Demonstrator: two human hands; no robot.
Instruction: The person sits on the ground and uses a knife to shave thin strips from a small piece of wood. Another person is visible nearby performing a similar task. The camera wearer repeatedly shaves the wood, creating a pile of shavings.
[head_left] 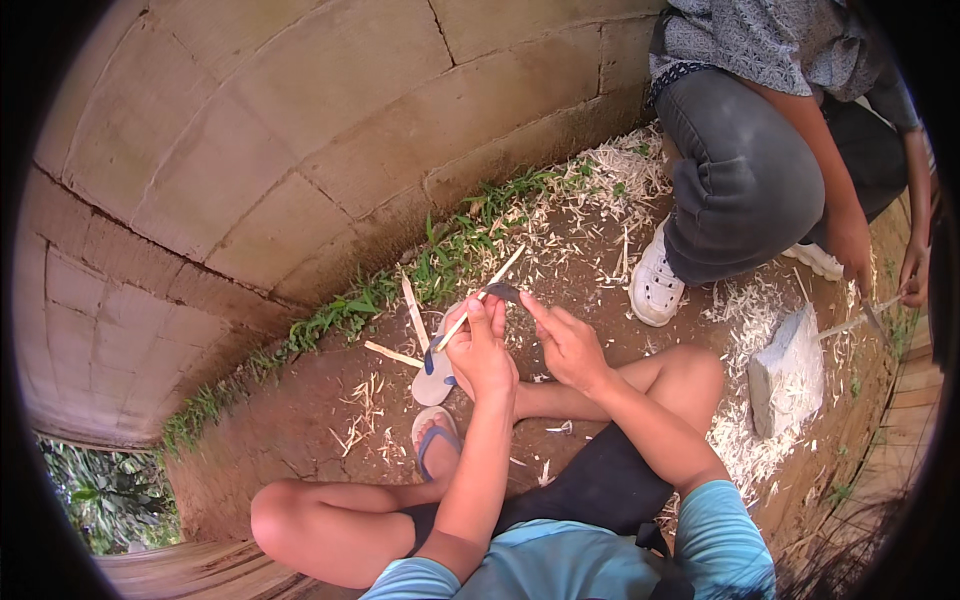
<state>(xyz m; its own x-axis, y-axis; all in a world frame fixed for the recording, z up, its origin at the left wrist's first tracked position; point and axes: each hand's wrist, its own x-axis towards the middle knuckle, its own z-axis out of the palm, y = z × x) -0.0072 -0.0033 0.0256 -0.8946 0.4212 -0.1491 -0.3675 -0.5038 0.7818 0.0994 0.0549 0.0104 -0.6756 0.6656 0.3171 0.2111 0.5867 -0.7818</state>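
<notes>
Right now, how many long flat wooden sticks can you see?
4: one stick in the left hand, two lying on the dirt, one with the other person. Shavings may hide more.

We see bright, even daylight with soft shadows; fisheye bending curves the edges, ringed by black vignette.
</notes>
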